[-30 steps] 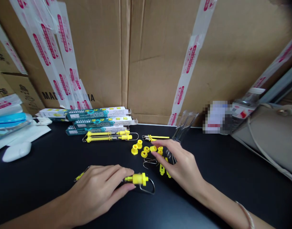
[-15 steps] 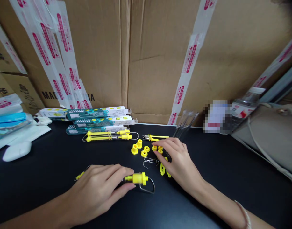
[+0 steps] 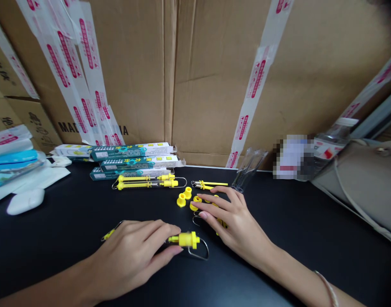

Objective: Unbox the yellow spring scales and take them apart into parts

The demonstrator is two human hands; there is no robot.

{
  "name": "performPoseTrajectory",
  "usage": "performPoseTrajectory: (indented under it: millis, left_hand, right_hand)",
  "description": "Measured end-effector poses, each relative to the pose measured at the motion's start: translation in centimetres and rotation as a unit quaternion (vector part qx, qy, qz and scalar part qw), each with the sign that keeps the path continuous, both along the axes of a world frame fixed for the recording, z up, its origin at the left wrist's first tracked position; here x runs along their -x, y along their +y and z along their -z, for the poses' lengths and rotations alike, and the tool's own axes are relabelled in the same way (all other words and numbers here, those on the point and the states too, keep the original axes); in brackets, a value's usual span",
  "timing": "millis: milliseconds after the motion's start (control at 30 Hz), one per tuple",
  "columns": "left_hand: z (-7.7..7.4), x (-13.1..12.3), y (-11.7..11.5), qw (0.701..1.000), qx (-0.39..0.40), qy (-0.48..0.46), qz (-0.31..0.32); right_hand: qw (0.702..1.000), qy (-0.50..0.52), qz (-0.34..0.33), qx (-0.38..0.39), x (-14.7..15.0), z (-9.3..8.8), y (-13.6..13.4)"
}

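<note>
My left hand [image 3: 131,251] is closed round a spring scale [image 3: 188,240], whose yellow end cap and bent wire hook stick out past the fingertips; its middle is hidden in the palm. My right hand [image 3: 235,217] hovers low over loose parts, fingers apart. Its fingertips are at the yellow rings [image 3: 197,199]; whether they touch one I cannot tell. Below the thumb is a wire hook [image 3: 195,221], partly covered. Two flanged yellow caps [image 3: 181,200] stand just left of the rings. Other small yellow pieces are partly hidden under the right hand.
Two whole spring scales [image 3: 147,184] lie before stacked printed boxes [image 3: 134,163]. Thin yellow rods [image 3: 211,183] and clear tubes [image 3: 251,166] are farther back. A white case [image 3: 25,201] is at left; a bottle [image 3: 329,145] and grey bag [image 3: 364,187] stand right. Cardboard [image 3: 214,85] walls the back.
My right hand has shifted left, from the small yellow pieces over to the rings and wire hook, its fingers spreading. My left hand keeps its hold on the spring scale.
</note>
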State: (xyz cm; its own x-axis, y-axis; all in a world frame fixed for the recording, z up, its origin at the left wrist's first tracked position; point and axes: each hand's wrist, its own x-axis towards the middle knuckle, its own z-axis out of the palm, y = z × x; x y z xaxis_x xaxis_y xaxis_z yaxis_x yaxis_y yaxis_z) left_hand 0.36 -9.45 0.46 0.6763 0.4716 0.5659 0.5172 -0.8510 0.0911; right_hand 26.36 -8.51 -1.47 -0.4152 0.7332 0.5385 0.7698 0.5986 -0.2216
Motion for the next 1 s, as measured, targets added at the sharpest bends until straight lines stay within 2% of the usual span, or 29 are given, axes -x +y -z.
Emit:
performPoseTrajectory:
  millis: [300, 433, 567, 733, 1000]
  left_hand:
    - [0.0, 0.1, -0.2, 1.0, -0.001, -0.001, 0.001]
    - [0.1, 0.1, -0.1, 1.0, 0.011, 0.001, 0.002]
    - [0.2, 0.2, -0.2, 1.0, 0.016, 0.004, 0.007]
    - [0.2, 0.2, -0.2, 1.0, 0.005, 0.007, 0.015]
    - [0.4, 0.3, -0.2, 1.0, 0.001, 0.015, 0.021]
  right_hand:
    - [1.0, -0.014, -0.018, 0.017, -0.1, 0.0, -0.1]
    - [0.999, 0.046, -0.004, 0.013, 0.2, -0.4, 0.4]
    - [0.995, 0.092, 0.002, 0.04, 1.6, -1.2, 1.7]
    - [0.995, 0.055, -0.012, 0.082, 3.9, -1.5, 3.0]
    - [0.995, 0.033, -0.05, 0.084, 5.7, -1.3, 3.9]
